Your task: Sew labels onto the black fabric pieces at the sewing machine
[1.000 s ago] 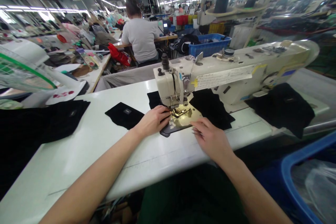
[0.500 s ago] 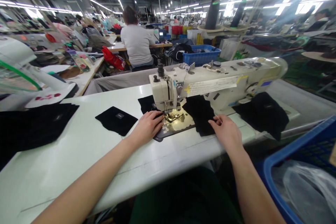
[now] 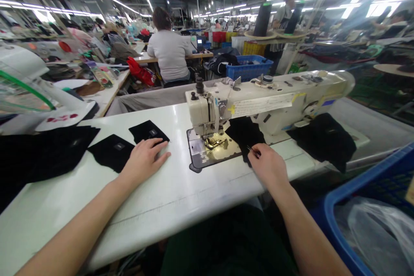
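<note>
My left hand (image 3: pixel 144 159) lies flat with fingers stretched out on the white table (image 3: pixel 181 189), its fingertips on the edge of a small black fabric piece (image 3: pixel 148 131) with a label. A second black labelled piece (image 3: pixel 111 151) lies just left of it. My right hand (image 3: pixel 268 164) rests at the near edge of a black fabric stack (image 3: pixel 244 136) to the right of the needle, fingers pinched on a thin metal tool that I cannot name. The cream sewing machine (image 3: pixel 258 99) stands between my hands, its lit needle plate (image 3: pixel 210 148) bare.
A large black fabric pile (image 3: pixel 42 151) lies at the table's left, more black cloth (image 3: pixel 323 138) under the machine's right end. A blue bin (image 3: pixel 362 220) with a plastic bag stands at lower right. A person (image 3: pixel 170 51) sits with their back to me at the bench ahead.
My left hand slid a black piece from under the needle to the left, beside the other labelled piece. My right hand moved right to the black stack, then drew back slightly.
</note>
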A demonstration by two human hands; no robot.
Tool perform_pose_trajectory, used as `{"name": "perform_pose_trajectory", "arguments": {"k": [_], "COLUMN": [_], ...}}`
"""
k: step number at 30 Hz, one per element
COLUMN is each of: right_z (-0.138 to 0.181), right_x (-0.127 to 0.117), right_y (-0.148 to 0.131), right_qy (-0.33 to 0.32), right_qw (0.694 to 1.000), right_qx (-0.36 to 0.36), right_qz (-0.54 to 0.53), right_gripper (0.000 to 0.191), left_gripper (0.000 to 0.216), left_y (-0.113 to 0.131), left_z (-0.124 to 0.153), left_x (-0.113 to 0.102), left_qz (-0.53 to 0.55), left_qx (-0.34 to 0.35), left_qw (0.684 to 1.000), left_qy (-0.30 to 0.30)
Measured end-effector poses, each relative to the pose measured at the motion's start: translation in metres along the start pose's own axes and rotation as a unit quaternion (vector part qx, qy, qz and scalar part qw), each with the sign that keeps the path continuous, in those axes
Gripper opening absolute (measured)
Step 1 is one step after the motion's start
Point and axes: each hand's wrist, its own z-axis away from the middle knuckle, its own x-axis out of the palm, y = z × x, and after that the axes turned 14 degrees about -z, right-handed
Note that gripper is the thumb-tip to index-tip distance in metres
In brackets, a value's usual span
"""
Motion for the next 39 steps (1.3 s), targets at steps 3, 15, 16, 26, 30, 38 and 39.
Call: {"name": "perform_pose_trajectory", "arguments": {"k": [3,15,16,26,30,38,39], "right_z": [-0.006,0.042,0.041,0.070,0.094,0.110,0.111], "right_x": [-0.017,-0.104,-0.101,-0.014,0.009,0.019,0.019], "right_y": [0.002,-0.047,-0.042,-0.020,-0.032,-0.038,-0.036], "right_qy": [0.145,0.080,0.101,-0.217,-0.212,-0.240,-0.240], "right_qw": [0.983,0.936,0.947,0.854,0.868,0.896,0.898], "right_qx": [-0.088,-0.283,-0.229,0.209,0.174,0.028,0.005], "right_qz": [-0.072,-0.193,-0.204,-0.425,-0.413,-0.371,-0.369], "right_gripper": [0.012,0.015,0.010,0.028,0.024,0.017,0.019], "left_gripper": [0.027,0.035,0.029,0.035,0.025,0.008,0.007], "left_y": [0.043,0.160,0.154,0.077,0.072,0.103,0.104], "left_z": [0.001,-0.028,-0.028,-0.024,-0.046,-0.053,-0.051], "left_x": [-0.027,-0.095,-0.091,-0.044,-0.024,0.008,0.009], "left_qz": [0.041,0.345,0.395,0.648,0.485,0.129,0.123], "left_qx": [0.110,0.157,0.147,-0.207,-0.141,-0.026,-0.013], "left_qw": [0.990,0.925,0.906,0.689,0.828,0.991,0.992], "left_qy": [0.078,0.016,-0.042,-0.252,-0.244,-0.016,-0.016]}}
